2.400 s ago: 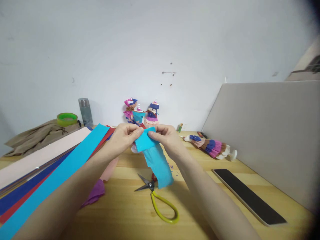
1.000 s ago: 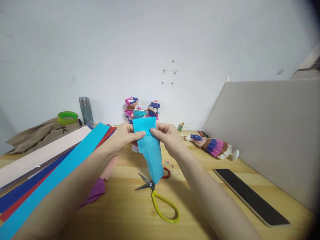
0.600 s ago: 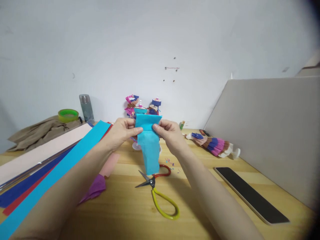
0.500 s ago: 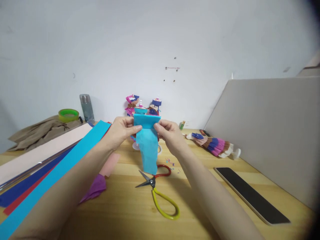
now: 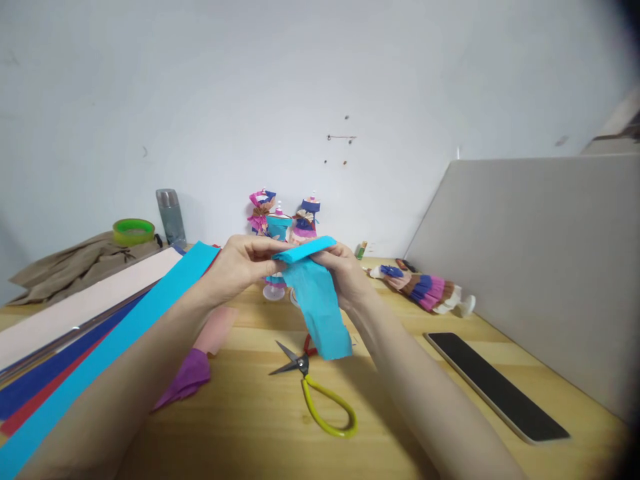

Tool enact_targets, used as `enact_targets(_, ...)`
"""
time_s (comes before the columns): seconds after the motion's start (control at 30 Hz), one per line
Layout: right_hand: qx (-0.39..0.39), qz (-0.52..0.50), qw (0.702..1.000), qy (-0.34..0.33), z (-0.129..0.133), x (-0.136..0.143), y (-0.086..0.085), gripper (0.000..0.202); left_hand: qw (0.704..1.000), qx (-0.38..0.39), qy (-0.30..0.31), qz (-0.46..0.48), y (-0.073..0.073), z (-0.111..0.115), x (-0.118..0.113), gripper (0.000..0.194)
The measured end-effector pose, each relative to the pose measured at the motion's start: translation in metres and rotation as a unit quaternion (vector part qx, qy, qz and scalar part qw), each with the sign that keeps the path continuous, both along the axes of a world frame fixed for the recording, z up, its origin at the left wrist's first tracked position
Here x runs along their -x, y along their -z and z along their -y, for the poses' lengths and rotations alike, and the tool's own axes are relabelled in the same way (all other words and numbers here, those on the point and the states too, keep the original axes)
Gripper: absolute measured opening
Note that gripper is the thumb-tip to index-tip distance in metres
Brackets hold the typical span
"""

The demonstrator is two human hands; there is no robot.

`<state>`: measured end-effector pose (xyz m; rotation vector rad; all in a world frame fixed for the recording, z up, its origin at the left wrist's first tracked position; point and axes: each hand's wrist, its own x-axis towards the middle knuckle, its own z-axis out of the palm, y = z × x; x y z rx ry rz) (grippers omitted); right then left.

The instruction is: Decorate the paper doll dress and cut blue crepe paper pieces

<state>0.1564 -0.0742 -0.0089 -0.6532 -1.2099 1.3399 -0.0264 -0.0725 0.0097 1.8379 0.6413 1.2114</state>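
Observation:
Between my two hands, above the table, is a strip of blue crepe paper (image 5: 320,303) with a folded band along its top. My left hand (image 5: 245,263) pinches the band's left end. The right end is gripped by my right hand (image 5: 343,267), its fingers partly behind the paper. The loose tail hangs down and slants to the right. Scissors (image 5: 325,400) with a yellow and a red handle lie spread on the table below; the tail covers part of the red handle. Several small dress forms in paper outfits, one with a blue top (image 5: 279,227), stand behind my hands.
Long coloured paper strips (image 5: 150,293) lie at left, with a purple paper piece (image 5: 187,377) beside my left forearm. Green tape (image 5: 133,231) rests on brown cloth (image 5: 65,267) near a bottle (image 5: 171,217). At right are a phone (image 5: 495,387) and a fallen dress form (image 5: 425,290).
The folded band has tilted, its right end now higher. The hanging tail has swung to the right, over the red scissor handle. Both hands keep hold of the paper.

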Motion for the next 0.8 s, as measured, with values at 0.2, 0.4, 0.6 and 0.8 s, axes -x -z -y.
enact_targets(0.2,-0.040,0.020,0.999,0.013,-0.003,-0.005,0.001,0.016,0.976,0.167,0.121,0.064,0.001,-0.013,0.011,0.040)
enact_targets(0.4,-0.102,0.055,0.992,0.056,-0.009,-0.006,0.004,0.014,0.962,0.250,0.105,0.028,0.005,-0.011,0.004,0.047)
enact_targets(0.6,-0.095,0.069,0.992,0.044,-0.007,-0.010,0.003,0.019,0.980,0.188,0.058,-0.007,0.009,-0.002,-0.006,0.033)
enact_targets(0.8,-0.063,0.096,0.993,-0.011,-0.006,-0.013,-0.001,0.042,0.991,0.131,0.019,-0.016,0.017,-0.008,-0.009,0.031)
